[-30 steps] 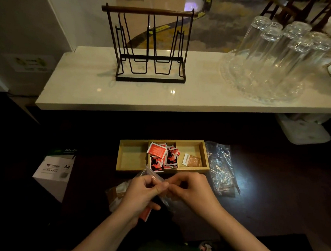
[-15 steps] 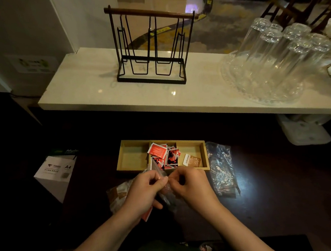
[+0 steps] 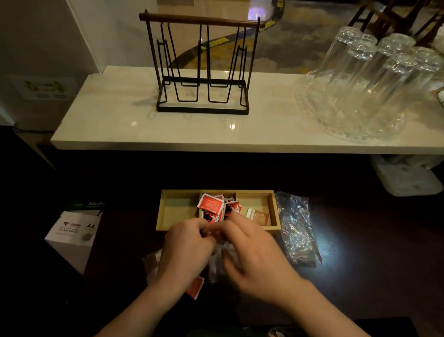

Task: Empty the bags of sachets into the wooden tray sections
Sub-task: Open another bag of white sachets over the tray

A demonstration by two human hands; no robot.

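A wooden tray (image 3: 177, 207) with three sections lies on the dark table ahead of me. Its middle section holds a heap of red sachets (image 3: 214, 206); a brown sachet (image 3: 258, 216) lies in the right section; the left section shows bare wood. My left hand (image 3: 186, 248) and my right hand (image 3: 251, 248) meet just in front of the tray, both pinching the top of a clear plastic bag (image 3: 218, 259) that hangs between them. One red sachet (image 3: 196, 290) lies under my left wrist. Another bag with brown sachets (image 3: 151, 263) peeks out left of my left hand.
A crumpled clear bag (image 3: 296, 226) lies right of the tray. A white A4 paper box (image 3: 73, 234) stands at the left. Behind, a marble counter (image 3: 121, 117) carries a black wire rack (image 3: 199, 69) and a glass tray of upturned glasses (image 3: 363, 82).
Both hands have moved forward with the bag, from the near table up to the tray's front edge. The fingers keep working at the bag's top.
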